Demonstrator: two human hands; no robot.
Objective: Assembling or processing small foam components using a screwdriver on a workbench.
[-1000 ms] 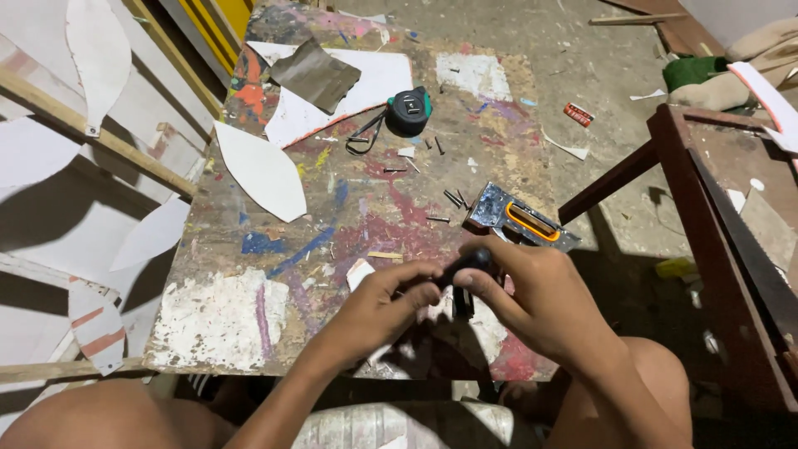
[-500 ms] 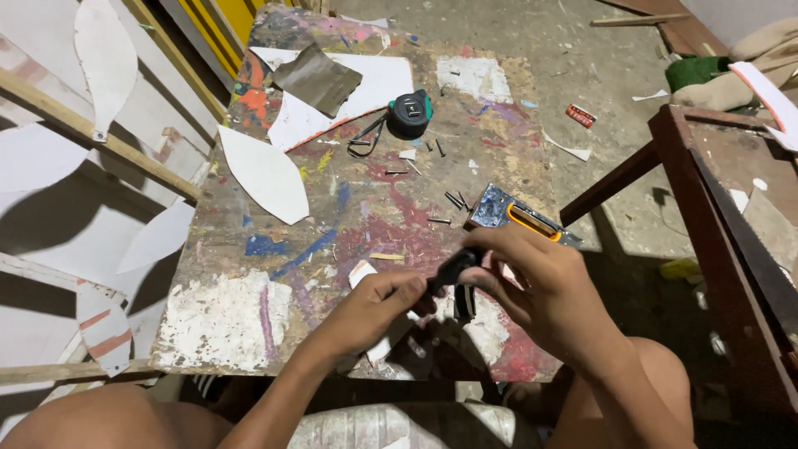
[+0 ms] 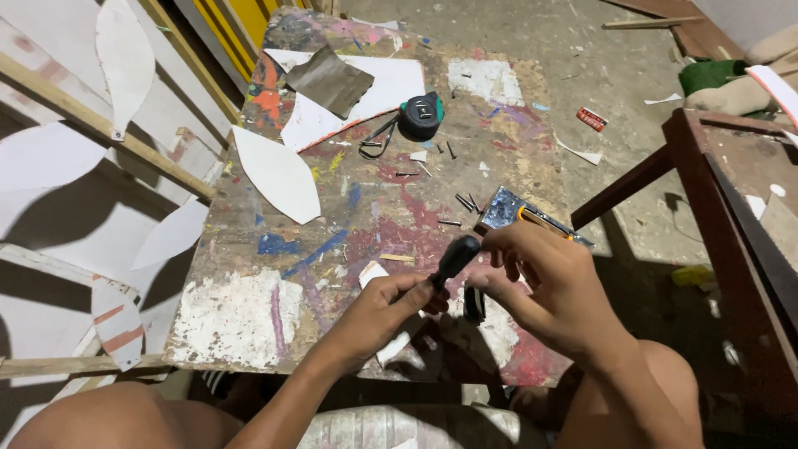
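So, biggest thing in my feed is the paint-splattered board [image 3: 274, 333] used as a worktable, low in front of the knees. Over on its left edge lies a white leaf-shaped cutout [image 3: 278, 173], and further back a dark tape measure [image 3: 421, 115] sits well apart from the hands. Near the right edge there's a shiny metal tool with an orange handle [image 3: 519, 212], just behind the right hand [image 3: 553, 287].

Now the actual action: the left hand [image 3: 382, 312] is closed around the lower end of a black handle [image 3: 453, 259], some small hand tool I can't identify. Its long axis tilts up and to the right, running from the left palm toward the right fingers. The right hand is curled and pinching at something near the top end of that handle; what it grips is hidden. Loose nails [image 3: 465, 201] are scattered just beyond both hands.
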